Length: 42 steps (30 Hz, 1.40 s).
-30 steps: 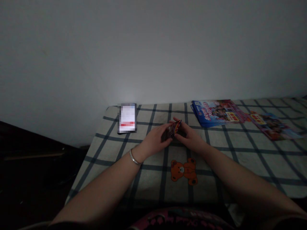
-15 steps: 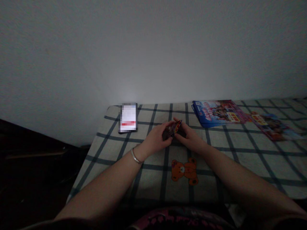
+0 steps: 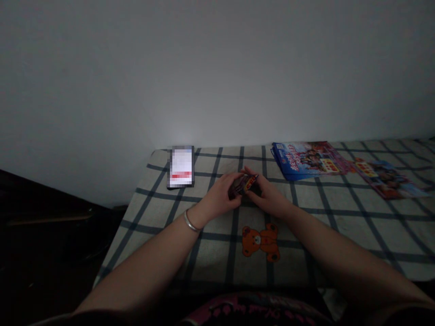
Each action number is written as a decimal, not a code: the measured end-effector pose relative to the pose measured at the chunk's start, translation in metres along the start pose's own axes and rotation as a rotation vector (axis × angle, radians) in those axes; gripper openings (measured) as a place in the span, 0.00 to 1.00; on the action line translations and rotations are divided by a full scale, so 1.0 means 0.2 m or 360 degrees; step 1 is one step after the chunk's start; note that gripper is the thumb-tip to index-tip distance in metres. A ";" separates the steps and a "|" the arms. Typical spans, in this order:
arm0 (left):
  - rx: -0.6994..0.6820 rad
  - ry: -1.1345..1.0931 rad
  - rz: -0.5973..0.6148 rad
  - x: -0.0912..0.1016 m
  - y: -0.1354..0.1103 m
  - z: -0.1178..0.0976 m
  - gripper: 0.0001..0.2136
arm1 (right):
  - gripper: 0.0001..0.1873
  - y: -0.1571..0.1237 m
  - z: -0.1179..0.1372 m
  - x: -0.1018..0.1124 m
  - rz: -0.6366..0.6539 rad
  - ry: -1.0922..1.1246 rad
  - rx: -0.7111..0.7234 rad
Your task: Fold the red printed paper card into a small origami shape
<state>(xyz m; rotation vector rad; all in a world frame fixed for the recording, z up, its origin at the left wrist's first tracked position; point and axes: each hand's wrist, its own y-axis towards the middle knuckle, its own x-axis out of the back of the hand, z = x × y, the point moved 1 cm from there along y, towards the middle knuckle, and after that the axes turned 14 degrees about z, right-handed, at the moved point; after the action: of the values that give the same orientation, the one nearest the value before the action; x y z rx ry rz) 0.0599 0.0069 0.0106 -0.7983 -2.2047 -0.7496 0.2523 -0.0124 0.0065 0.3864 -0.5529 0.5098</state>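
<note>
Both of my hands meet over the middle of a checked cloth (image 3: pixel 316 208) in dim light. Between them is a small dark packet with red and yellow print (image 3: pixel 247 184), like a little deck or box. My left hand (image 3: pixel 220 198), with a silver bangle on the wrist, grips its left side. On the right side, my right hand (image 3: pixel 268 195) pinches it with fingers and thumb. The packet is held just above the cloth, tilted flatter toward the table.
A lit phone (image 3: pixel 181 166) lies at the cloth's far left corner. A blue picture booklet (image 3: pixel 307 159) and a pink one (image 3: pixel 387 177) lie at the far right. An orange bear print (image 3: pixel 261 243) marks the cloth near me. A plain wall rises behind; darkness lies left.
The packet has tipped from nearly upright to a flatter tilt between my hands. Hands stay in the same spot.
</note>
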 end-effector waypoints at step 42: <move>0.0105 0.0049 -0.0124 0.00 -0.03 -0.09 0.27 | 0.17 0.02 0.02 0.03 0.0089 0.0100 -0.0091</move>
<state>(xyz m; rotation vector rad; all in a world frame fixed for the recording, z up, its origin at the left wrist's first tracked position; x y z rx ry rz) 0.0637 -0.0094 0.0198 -0.6674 -2.2317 -0.7178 0.2524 -0.0095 0.0133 0.3002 -0.5175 0.5565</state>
